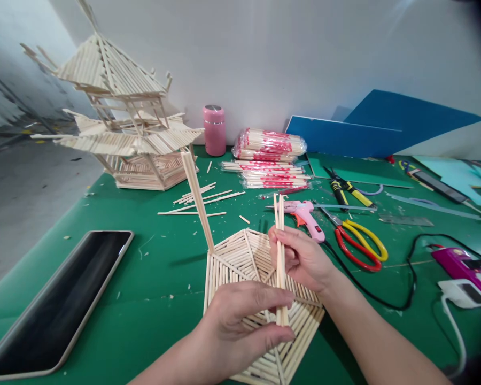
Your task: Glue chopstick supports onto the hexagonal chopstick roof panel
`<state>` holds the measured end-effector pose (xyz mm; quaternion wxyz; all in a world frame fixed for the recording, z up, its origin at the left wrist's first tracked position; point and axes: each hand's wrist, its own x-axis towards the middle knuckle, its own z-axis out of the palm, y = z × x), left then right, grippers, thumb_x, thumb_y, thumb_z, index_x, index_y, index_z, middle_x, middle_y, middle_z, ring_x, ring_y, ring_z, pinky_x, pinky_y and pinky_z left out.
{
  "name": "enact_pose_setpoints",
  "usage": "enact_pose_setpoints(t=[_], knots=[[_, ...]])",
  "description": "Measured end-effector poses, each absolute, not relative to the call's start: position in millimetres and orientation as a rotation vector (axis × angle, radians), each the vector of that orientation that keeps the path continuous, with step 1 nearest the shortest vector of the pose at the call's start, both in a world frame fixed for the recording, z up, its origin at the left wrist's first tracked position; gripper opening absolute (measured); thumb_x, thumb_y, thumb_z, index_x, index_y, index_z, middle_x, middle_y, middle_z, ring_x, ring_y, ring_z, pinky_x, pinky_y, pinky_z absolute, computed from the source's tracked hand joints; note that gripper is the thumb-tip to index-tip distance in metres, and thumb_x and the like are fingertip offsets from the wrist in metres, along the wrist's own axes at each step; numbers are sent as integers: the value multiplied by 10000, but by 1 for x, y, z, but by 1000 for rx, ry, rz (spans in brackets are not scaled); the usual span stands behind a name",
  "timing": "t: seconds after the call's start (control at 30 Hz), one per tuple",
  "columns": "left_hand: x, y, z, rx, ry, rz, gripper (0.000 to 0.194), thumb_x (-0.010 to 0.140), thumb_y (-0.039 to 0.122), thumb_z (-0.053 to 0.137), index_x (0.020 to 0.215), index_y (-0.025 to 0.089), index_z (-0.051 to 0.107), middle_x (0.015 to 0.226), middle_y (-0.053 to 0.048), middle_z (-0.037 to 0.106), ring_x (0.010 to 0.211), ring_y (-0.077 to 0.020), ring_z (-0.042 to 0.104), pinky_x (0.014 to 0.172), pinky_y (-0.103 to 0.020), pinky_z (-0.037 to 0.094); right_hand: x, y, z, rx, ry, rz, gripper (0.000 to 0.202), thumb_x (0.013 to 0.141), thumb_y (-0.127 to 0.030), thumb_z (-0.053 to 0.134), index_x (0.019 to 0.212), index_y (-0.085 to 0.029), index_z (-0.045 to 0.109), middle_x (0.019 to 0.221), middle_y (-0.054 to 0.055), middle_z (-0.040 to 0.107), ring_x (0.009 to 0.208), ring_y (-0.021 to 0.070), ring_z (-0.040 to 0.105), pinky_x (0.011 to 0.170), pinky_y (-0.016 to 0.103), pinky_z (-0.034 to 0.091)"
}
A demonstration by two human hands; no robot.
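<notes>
Over the hexagonal stick panel (304, 326), I hold a small bundle of thin wooden sticks (281, 262) roughly upright. My right hand (300, 256) is closed around its upper part, where the tips fan slightly apart. At the lower end, my left hand (244, 321) has the bundle between thumb and fingers. The panel lies flat on the green table, made of sticks set in triangular sections and partly covered by my hands. From its far left corner a post of joined sticks (198, 200) rises, leaning a little left.
A tiered stick pavilion (132, 141) stands back left, a phone (60, 305) front left. Behind are loose sticks (200, 200), a pink flask (214, 131) and wrapped stick packs (270, 155). A pink glue gun (310, 219), scissors (358, 246), pliers (347, 190) and a black cable (412, 267) lie right.
</notes>
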<state>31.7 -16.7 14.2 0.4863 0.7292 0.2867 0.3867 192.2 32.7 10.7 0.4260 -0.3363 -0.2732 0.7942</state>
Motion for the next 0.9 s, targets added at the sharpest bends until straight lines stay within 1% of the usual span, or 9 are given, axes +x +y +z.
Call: enact_pose_setpoints(t=[0.17, 0.3, 0.47, 0.63, 0.8, 0.9], knots=[[31, -20, 13, 1768, 730, 858, 211, 676, 178, 667, 887, 159, 658, 719, -66, 687, 651, -157, 632, 635, -228, 471, 192, 33, 10, -848, -714, 1996, 140, 751, -235, 556, 641, -149, 553, 424, -91, 284, 387, 24, 176, 358, 128, 131], [31, -19, 12, 1774, 738, 846, 198, 691, 185, 653, 886, 155, 652, 740, -69, 688, 663, -155, 629, 648, -227, 467, 192, 33, 11, -890, -759, 1967, 148, 744, -253, 556, 635, -154, 547, 421, -92, 285, 380, 24, 182, 357, 135, 137], [33, -19, 11, 1756, 732, 868, 206, 699, 183, 642, 905, 176, 654, 748, -65, 693, 657, -157, 633, 636, -232, 473, 194, 34, 13, -941, -825, 1887, 163, 736, -264, 548, 613, -158, 535, 412, -92, 300, 376, 27, 178, 353, 142, 135], [34, -19, 12, 1754, 723, 875, 222, 693, 163, 645, 914, 182, 658, 769, -69, 696, 687, -165, 638, 649, -236, 477, 194, 32, 14, -932, -890, 1909, 218, 766, -286, 503, 592, -157, 525, 394, -89, 310, 365, 30, 184, 353, 149, 141], [33, -18, 7, 1749, 721, 871, 240, 685, 138, 648, 919, 190, 659, 770, -63, 693, 690, -164, 632, 651, -239, 475, 194, 32, 13, -939, -958, 1855, 229, 770, -302, 499, 590, -160, 511, 392, -88, 317, 363, 34, 216, 356, 156, 154], [33, -19, 2, 1692, 779, 875, 312, 684, 140, 650, 985, 217, 629, 792, -49, 682, 710, -159, 624, 680, -248, 472, 197, 34, 13, -968, -993, 1744, 222, 764, -299, 510, 594, -157, 517, 411, -80, 352, 374, 35, 247, 363, 156, 171]])
